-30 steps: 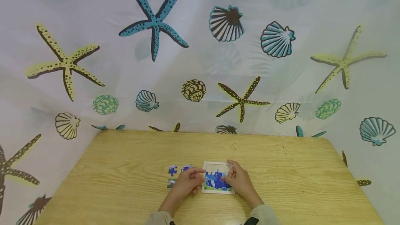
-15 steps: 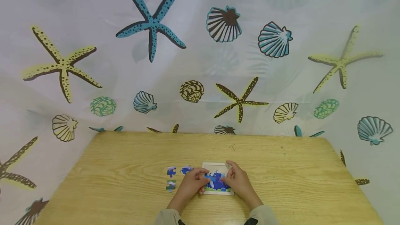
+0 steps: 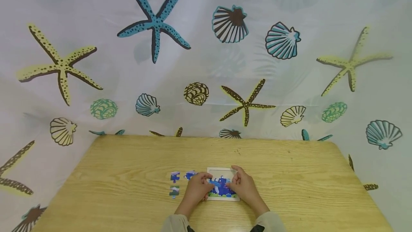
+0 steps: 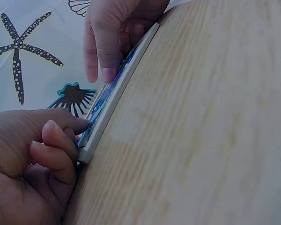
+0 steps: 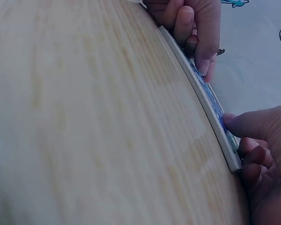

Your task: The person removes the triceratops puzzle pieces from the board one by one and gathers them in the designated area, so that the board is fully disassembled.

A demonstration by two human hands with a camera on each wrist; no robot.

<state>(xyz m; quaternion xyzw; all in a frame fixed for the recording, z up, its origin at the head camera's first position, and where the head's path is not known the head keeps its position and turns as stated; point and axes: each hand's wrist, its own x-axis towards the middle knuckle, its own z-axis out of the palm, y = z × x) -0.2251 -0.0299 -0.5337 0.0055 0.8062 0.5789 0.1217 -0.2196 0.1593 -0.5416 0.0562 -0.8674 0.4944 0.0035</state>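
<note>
A small jigsaw puzzle in a pale frame (image 3: 222, 199) lies flat on the table, with blue sea-animal pieces (image 3: 222, 186) filling its lower part and bare board showing at the top. My left hand (image 3: 195, 190) holds the frame's left side, its thumb pressing on the pieces and the other fingers bent by the edge. At the right side my right hand (image 3: 245, 185) grips likewise; its thumb rests on the pieces and its index finger reaches the upper right corner. Both wrist views show thumbs (image 4: 79, 124) over the picture and curled fingers (image 5: 254, 157) beside the frame.
Loose jigsaw pieces lie left of the frame: one with a pale top (image 3: 175, 177), one with green (image 3: 174, 190), and a blue one (image 3: 190, 175) partly behind the left hand. The wooden table (image 3: 128, 196) meets a shell-print curtain (image 3: 206, 63) at the back.
My left hand has shifted right onto the frame's left side, its thumb now over the pieces and its index finger more bent. The right hand stays in place. The view has turned slightly.
</note>
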